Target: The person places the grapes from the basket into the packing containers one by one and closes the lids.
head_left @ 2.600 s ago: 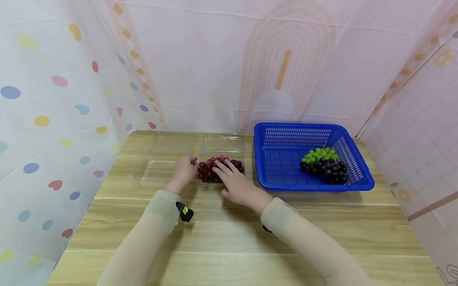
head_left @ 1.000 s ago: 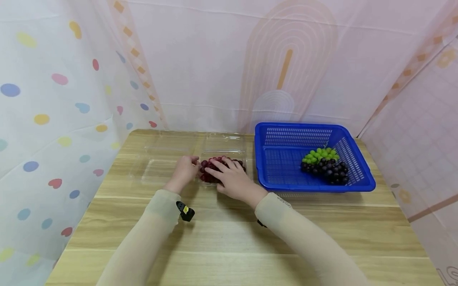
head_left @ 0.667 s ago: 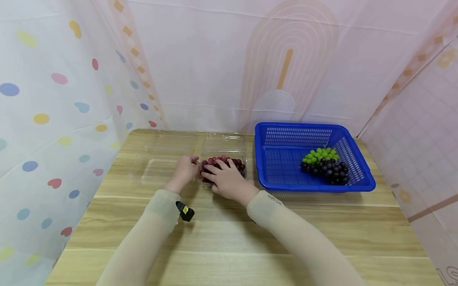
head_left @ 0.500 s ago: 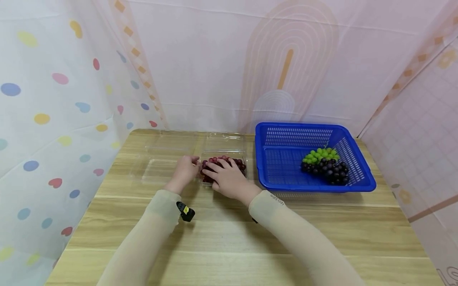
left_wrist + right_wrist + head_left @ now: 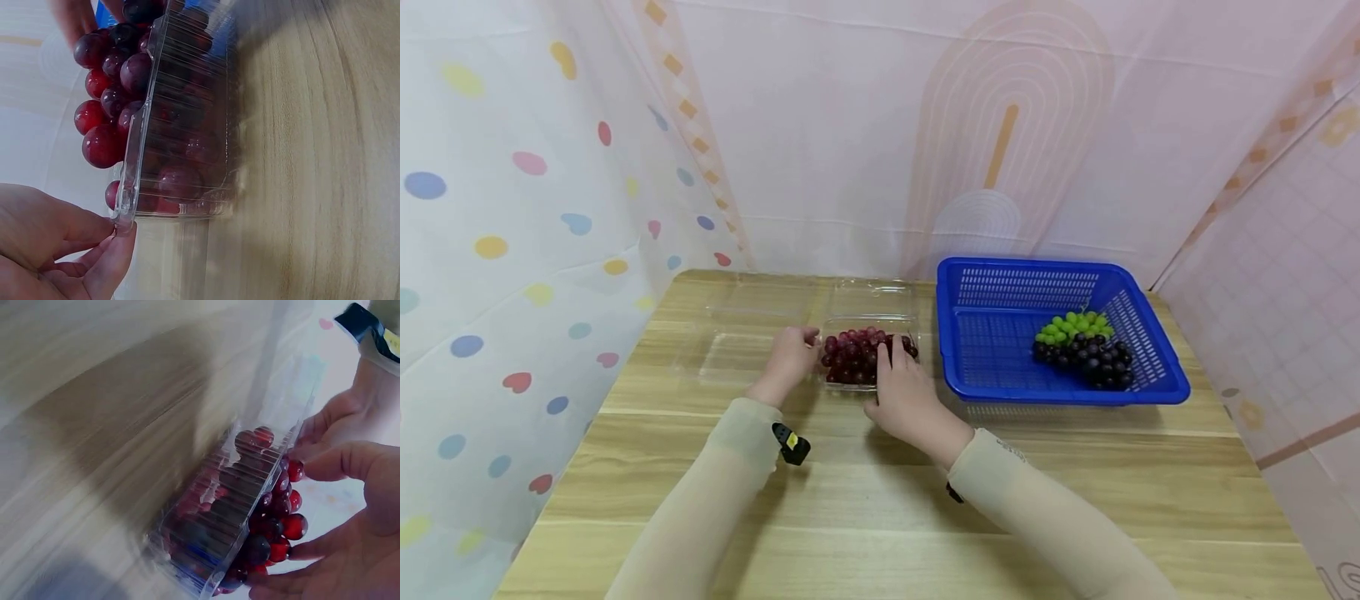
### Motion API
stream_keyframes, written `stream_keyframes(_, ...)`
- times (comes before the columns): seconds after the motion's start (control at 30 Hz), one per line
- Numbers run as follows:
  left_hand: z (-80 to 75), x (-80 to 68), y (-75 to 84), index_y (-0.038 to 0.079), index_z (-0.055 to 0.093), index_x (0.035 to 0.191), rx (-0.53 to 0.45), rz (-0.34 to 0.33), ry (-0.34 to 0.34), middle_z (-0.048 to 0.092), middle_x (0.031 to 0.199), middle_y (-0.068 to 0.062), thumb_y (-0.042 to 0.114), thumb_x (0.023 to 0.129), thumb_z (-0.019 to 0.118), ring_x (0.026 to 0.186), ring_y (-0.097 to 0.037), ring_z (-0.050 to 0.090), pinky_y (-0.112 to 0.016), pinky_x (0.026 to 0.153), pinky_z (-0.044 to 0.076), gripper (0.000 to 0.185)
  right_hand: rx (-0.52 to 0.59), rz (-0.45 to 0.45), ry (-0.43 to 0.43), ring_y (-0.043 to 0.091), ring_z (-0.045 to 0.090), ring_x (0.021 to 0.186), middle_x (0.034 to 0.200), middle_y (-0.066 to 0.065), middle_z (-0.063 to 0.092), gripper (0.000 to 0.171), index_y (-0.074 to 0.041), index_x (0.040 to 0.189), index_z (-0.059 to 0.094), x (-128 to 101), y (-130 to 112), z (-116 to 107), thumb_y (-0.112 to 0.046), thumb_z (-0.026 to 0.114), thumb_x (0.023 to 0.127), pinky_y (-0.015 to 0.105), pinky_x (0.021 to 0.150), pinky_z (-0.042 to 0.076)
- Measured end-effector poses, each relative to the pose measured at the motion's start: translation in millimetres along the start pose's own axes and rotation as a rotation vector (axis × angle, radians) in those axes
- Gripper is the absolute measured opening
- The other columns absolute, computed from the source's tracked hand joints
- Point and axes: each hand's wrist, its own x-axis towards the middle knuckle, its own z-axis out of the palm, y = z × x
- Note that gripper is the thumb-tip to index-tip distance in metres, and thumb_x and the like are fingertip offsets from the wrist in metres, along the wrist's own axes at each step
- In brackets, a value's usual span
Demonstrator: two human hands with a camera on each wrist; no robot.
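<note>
Only faint lettering, right sleeve (image 5: 1009,451).

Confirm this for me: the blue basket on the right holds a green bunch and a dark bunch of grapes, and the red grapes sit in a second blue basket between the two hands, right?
Not quite. The red grapes sit in a clear plastic container, not a second blue basket; the left wrist view shows its transparent ribbed wall. The rest holds: the blue basket on the right holds green grapes and dark grapes.
</note>
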Motion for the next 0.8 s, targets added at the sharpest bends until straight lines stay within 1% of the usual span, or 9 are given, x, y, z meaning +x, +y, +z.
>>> stream_keyframes(0.07,-0.1,-0.5,0.3,-0.009,0.052,0.129,-0.003,0.001,-0.002,0.063,0.113,-0.024,0.003,0.093,0.049,0.084,-0.024,0.060,-0.021,0.058,0.044,0.038,-0.007,-0.008,-0.018,0.033,0.025,0.141,0.157,0.021,0.006,0.090,-0.001,0.151,0.014,-3.7,0.2,0.5,-0.038,0.064,0.086,0.046,0.113,0.030)
stream_keyframes(0.17,-0.1,-1.1,0.6,-0.009,0.052,0.130,-0.004,0.002,-0.007,0.062,0.114,-0.024,0.003,0.093,0.049,0.080,-0.022,0.059,-0.021,0.057,0.044,0.039,-0.010,-0.027,-0.018,0.032,0.025,0.141,0.158,0.020,0.004,0.092,0.000,0.151,0.013,-5.9,3.1,4.1,-0.037,0.066,0.085,0.045,0.113,0.029)
stream_keyframes(0.3,0.1,-0.7,0.1,-0.009,0.052,0.129,-0.002,0.004,-0.005,0.063,0.114,-0.023,0.003,0.093,0.049,0.076,-0.020,0.058,-0.020,0.055,0.043,0.038,-0.002,-0.062,-0.020,0.033,0.022,0.142,0.158,0.018,-0.001,0.095,-0.003,0.152,0.008,-5.0,10.7,9.8,-0.033,0.068,0.085,0.048,0.113,0.028)
stream_keyframes(0.37,0.3,0.3,-0.6,-0.010,0.052,0.129,0.001,0.011,0.001,0.063,0.113,-0.024,0.002,0.093,0.048,0.074,-0.019,0.058,-0.020,0.054,0.043,0.038,0.004,-0.078,-0.011,0.033,0.023,0.142,0.159,0.016,-0.001,0.094,-0.005,0.152,0.007,-4.8,14.6,10.4,-0.030,0.067,0.085,0.050,0.112,0.029)
stream_keyframes(0.5,1.1,1.4,-2.0,-0.010,0.053,0.128,0.003,0.014,0.007,0.063,0.112,-0.023,0.001,0.092,0.049,0.072,-0.018,0.057,-0.020,0.055,0.043,0.038,0.016,-0.110,0.052,0.034,0.030,0.138,0.159,0.013,0.006,0.090,-0.011,0.153,0.013,-6.2,20.2,8.9,-0.022,0.068,0.083,0.052,0.110,0.032)
stream_keyframes(0.6,1.1,1.8,-2.6,-0.010,0.053,0.128,-0.003,0.011,0.009,0.064,0.111,-0.023,0.001,0.091,0.049,0.072,-0.018,0.057,-0.019,0.055,0.043,0.038,0.003,-0.155,0.100,0.037,0.034,0.135,0.157,0.013,0.015,0.085,-0.012,0.152,0.020,-10.0,21.5,8.2,-0.017,0.068,0.082,0.053,0.108,0.035)
stream_keyframes(0.7,1.0,2.4,-2.9,-0.010,0.053,0.128,-0.009,0.009,0.005,0.063,0.111,-0.023,0.001,0.091,0.049,0.072,-0.017,0.057,-0.019,0.055,0.044,0.039,-0.027,-0.196,0.129,0.036,0.037,0.133,0.154,0.014,0.023,0.079,-0.012,0.150,0.025,-14.0,21.5,8.3,-0.016,0.066,0.083,0.053,0.102,0.042)
stream_keyframes(0.8,1.1,2.6,-3.0,-0.010,0.053,0.128,-0.015,0.004,0.005,0.063,0.111,-0.023,0.000,0.091,0.049,0.074,-0.019,0.057,-0.020,0.056,0.044,0.039,-0.050,-0.231,0.178,0.033,0.045,0.127,0.150,0.012,0.031,0.075,-0.014,0.148,0.030,-15.0,22.4,8.6,-0.014,0.067,0.083,0.050,0.095,0.047)
